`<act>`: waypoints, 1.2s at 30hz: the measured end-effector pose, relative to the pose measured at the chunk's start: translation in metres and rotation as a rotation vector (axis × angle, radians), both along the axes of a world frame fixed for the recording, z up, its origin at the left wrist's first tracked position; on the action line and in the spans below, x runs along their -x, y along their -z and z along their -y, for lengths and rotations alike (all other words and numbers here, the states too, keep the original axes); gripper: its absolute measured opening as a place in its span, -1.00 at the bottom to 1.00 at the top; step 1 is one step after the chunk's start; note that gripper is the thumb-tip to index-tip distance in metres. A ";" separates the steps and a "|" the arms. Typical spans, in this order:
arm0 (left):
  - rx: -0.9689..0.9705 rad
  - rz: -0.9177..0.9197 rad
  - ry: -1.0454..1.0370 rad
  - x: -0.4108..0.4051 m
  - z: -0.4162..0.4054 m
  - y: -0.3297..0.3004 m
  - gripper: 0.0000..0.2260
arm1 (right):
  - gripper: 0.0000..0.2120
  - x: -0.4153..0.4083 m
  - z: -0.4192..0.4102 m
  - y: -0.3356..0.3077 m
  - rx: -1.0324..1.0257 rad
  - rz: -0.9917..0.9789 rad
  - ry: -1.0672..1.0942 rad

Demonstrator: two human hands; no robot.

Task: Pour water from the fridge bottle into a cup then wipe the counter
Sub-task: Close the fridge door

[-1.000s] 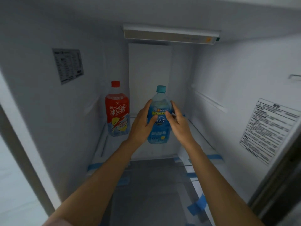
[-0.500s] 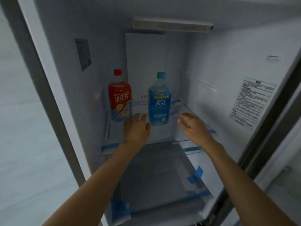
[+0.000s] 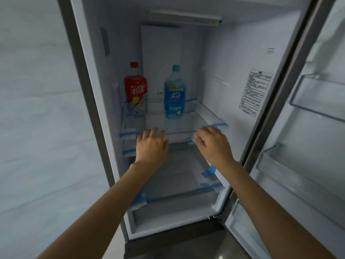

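Around the blue bottle on the glass shelf, open shelf lies in front and to its right, up to the fridge wall. Left of it a gap, then the red bottle. Above it, free height to the light bar. The door stands open to its right

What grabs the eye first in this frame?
Two bottles upright on the glass shelf of the open fridge: a red bottle at left, a blue bottle beside it, apart. Below them, the left hand and right hand hover near the shelf's front edge, holding nothing.
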State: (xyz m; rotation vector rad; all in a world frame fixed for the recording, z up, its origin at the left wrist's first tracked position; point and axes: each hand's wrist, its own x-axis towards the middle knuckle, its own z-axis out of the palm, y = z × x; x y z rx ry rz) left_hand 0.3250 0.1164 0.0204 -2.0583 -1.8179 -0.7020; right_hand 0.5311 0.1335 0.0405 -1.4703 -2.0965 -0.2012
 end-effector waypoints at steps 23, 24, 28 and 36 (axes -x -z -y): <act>0.015 -0.022 0.026 -0.066 0.243 0.064 -0.69 | -0.66 -0.093 0.241 0.089 -0.040 0.009 0.018; 0.029 -0.013 0.037 -0.069 0.252 0.070 -0.68 | -0.65 -0.095 0.252 0.096 -0.023 0.009 0.030; 0.181 -0.004 0.057 -0.076 0.293 0.096 -0.62 | -0.62 -0.100 0.300 0.117 0.068 -0.005 0.114; 0.257 0.010 0.143 -0.100 0.358 0.130 -0.66 | -0.64 -0.121 0.389 0.143 0.111 -0.004 0.173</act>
